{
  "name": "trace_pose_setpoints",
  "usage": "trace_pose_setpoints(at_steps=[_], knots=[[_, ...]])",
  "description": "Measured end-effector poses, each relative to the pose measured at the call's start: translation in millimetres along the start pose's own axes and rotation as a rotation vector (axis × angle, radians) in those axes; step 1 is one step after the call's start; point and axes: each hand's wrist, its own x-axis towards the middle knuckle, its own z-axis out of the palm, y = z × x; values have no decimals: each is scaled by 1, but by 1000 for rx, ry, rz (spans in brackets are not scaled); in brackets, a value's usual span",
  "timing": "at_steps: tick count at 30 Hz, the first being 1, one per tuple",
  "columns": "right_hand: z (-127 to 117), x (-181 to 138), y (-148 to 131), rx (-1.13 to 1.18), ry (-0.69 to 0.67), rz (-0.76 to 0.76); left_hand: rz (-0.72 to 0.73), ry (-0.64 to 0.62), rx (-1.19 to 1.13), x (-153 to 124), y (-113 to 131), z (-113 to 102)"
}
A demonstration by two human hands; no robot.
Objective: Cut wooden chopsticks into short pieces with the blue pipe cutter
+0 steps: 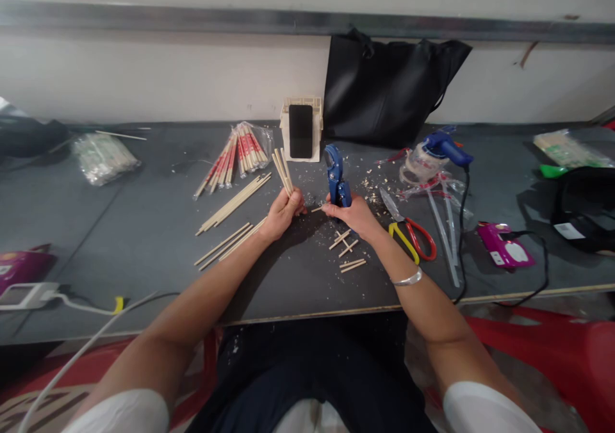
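Note:
My left hand point(284, 211) is closed around several wooden chopsticks point(282, 167), whose ends stick up past the thumb. In my right hand point(353, 215) is a blue hand cutter point(336, 177), its head pointing away from me; a short stick piece point(317, 209) shows by the thumb. Short cut pieces point(346, 246) lie on the table below my right wrist. To the left of my left hand are loose chopsticks point(233, 205) in two groups. Beyond them, wrapped chopsticks point(240, 153) with red paper spread out of a clear bag.
A phone point(301, 130) leans on a wooden stand against the wall, beside a black bag point(389, 90). Scissors point(408, 228), glue sticks point(442, 231) and a blue glue gun point(446, 148) with its cord lie right. Wood chips litter the grey table point(158, 228). A white cable crosses the left front.

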Motion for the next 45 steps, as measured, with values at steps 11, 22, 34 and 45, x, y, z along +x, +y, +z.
trace_pose_setpoints(at_steps=[11, 22, 34, 45], knots=[[1, 1, 2, 17, -2, 9, -14, -11, -18, -1, 0, 0], [1, 1, 1, 25, 20, 11, -56, -35, 3, 1, -2, -2], [0, 4, 6, 5, 6, 27, -178, -15, -165, 3, 2, 0], [0, 3, 2, -28, -2, 41, 33, -38, -57, 4, -2, -2]])
